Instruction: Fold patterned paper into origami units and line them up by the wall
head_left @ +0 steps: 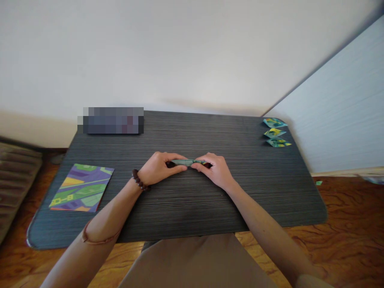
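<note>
Between my two hands, above the middle of the dark table (186,208), is a narrow folded piece of paper (183,162), pale green with a patterned right part. My left hand (159,167), with a beaded bracelet at the wrist, pinches its left part between thumb and fingers. On the other side my right hand (214,168) grips the right end the same way. The fingertips cover much of the paper, and its full shape is hidden.
Several colourful patterned paper sheets (82,187) lie stacked at the table's left. Three folded green and yellow paper pieces (274,133) stand in a column at the back right. A blurred-out box-like object (112,121) sits at the back left, near the wall (186,52).
</note>
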A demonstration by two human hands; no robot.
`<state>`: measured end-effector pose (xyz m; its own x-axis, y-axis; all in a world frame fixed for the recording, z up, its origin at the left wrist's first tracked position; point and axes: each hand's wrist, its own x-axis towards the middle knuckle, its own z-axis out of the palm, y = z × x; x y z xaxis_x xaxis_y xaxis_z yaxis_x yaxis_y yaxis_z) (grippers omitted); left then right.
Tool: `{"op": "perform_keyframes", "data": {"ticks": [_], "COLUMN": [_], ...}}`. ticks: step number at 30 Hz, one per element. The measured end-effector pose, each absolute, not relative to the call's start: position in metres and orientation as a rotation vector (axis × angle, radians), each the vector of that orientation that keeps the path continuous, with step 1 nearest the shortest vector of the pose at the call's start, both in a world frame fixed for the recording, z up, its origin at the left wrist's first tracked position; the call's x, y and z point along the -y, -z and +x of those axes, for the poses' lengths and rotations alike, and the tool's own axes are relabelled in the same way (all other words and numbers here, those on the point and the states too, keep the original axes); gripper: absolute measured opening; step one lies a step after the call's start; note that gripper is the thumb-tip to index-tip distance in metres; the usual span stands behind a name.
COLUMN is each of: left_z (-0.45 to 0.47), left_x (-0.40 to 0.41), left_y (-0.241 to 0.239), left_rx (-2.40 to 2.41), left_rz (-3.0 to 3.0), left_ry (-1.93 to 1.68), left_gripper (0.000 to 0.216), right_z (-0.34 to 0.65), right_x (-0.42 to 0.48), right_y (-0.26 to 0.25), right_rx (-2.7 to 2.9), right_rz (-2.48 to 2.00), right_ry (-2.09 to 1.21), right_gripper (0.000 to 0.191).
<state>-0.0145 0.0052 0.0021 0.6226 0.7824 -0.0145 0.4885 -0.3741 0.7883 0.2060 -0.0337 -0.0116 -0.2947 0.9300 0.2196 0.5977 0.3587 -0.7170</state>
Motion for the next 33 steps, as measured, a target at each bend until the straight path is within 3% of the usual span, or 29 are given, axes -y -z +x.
{"op": "perform_keyframes", "data": {"ticks": [15,33], "left_z": [-0.0082,-0.0155], "left_x": [-0.0025,-0.0044], "left_y": [-0.0009,-0.004], "left_rx": [-1.008,-1.071], "left_rz": [2.137,2.121], "left_ry": [-0.505,-0.514], "left_gripper": [0.022,0.024], "right_z": [0.2046,0.2011], "right_x": [0.0356,0.0391], "right_y": [0.0081,0.0114], "right_rx": [2.004,2.19], "right_rz": [-1.306,-1.261], "right_ry": [-0.751,-0.489], "right_gripper": [0.02,0.022]}}
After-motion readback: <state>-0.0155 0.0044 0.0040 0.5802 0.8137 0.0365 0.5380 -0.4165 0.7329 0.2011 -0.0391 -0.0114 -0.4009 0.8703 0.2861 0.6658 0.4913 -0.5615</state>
